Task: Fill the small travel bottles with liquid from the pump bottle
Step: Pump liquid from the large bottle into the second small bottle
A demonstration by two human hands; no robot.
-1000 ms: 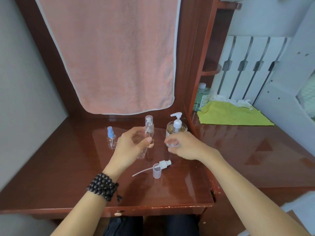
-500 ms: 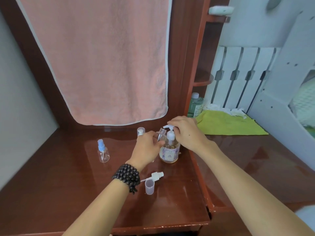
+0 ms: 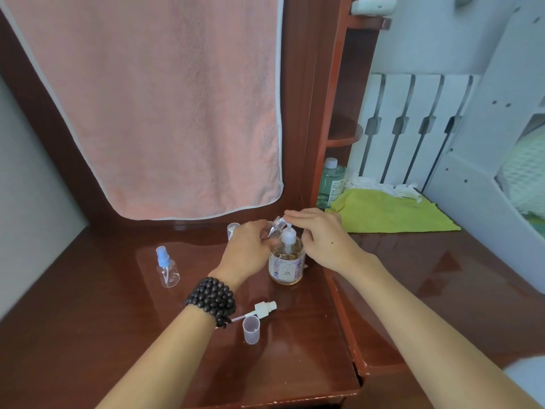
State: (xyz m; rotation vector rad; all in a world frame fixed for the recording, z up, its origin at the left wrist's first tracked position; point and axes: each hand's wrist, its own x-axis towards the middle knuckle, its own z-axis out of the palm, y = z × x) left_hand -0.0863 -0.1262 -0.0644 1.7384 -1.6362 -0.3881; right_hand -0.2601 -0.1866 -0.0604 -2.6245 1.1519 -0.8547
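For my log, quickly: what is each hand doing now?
Left hand: grips small clear bottle.
Right hand: open, fingers flat on pump bottle head.

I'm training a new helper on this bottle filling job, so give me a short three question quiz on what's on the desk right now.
1. True or false: the blue-capped spray bottle lies on its side.
2. Which hand presses the pump bottle? A) left hand B) right hand C) neither
3. Fill in: the removed white sprayer head lies beside a loose clear ___.

Key: 1 false, it stands upright. 2 B; the left hand holds a tilted clear travel bottle at the spout. 3 cap.
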